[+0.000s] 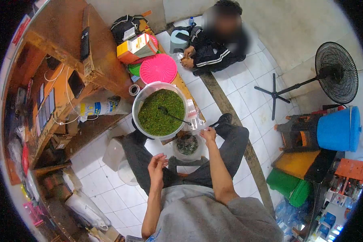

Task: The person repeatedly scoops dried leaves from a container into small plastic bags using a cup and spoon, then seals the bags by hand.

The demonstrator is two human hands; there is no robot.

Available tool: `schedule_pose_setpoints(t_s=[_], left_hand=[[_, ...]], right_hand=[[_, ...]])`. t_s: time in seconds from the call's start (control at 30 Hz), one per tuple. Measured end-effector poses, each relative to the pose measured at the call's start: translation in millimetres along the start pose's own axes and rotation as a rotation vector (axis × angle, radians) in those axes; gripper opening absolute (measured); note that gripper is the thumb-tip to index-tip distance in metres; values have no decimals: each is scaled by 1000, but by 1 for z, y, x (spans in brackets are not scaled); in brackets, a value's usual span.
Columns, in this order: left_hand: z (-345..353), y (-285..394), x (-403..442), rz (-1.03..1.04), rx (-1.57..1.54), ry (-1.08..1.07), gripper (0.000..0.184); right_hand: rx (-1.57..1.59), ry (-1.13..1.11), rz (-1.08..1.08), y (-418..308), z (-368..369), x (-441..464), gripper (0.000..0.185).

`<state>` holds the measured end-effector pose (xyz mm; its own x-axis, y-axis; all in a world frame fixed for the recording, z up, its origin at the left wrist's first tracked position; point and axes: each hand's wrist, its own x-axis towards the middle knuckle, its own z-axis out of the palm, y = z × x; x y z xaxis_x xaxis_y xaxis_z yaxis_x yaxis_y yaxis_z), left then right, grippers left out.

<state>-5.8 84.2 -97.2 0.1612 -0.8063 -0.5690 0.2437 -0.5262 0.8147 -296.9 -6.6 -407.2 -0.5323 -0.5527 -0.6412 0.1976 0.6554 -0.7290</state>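
Note:
In the head view my right hand [208, 135] pinches the edge of a clear plastic bag [196, 123], just right of a large tub. My left hand [158, 163] hovers over my lap with its fingers loosely apart and nothing in them. The translucent tub [138, 105] is filled with chopped green leaves [155, 115]. A black spoon [175, 115] lies on the leaves, its handle reaching over the rim towards my right hand. Below the tub, between my legs, stands a clear container [176, 155] with dark bits inside.
A pink lid [159, 68], an orange-and-white box [137, 49] and a roll of tape [134, 89] are beyond the tub. Another person [218, 44] sits on the floor at the back, hands on a small packet. A fan [335, 72] and blue bucket [338, 128] stand right.

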Motion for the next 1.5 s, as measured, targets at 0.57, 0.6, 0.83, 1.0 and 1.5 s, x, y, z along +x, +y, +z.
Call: schedule_pose_setpoints(t_s=[0.57,0.6,0.83,1.0,1.5], left_hand=[[-25,-4,-45,41,66,65,18],[-25,-11,-36,64,66,57,19],[3,4,-33,56,87,-39,20],[15,-1,-33,51,110,-121,21],[54,-11,-4,23,196,-272,31]], right_hand=[[-879,-86,-616,-68,73,-72,25],[-933,-99,-598,-71,75,-58,25],[-925,-104,-640,-110,57,-87,24],[-1027,-142,-655,-83,73,-48,23],[-447,-318,-687,-155,-43,-171,19]])
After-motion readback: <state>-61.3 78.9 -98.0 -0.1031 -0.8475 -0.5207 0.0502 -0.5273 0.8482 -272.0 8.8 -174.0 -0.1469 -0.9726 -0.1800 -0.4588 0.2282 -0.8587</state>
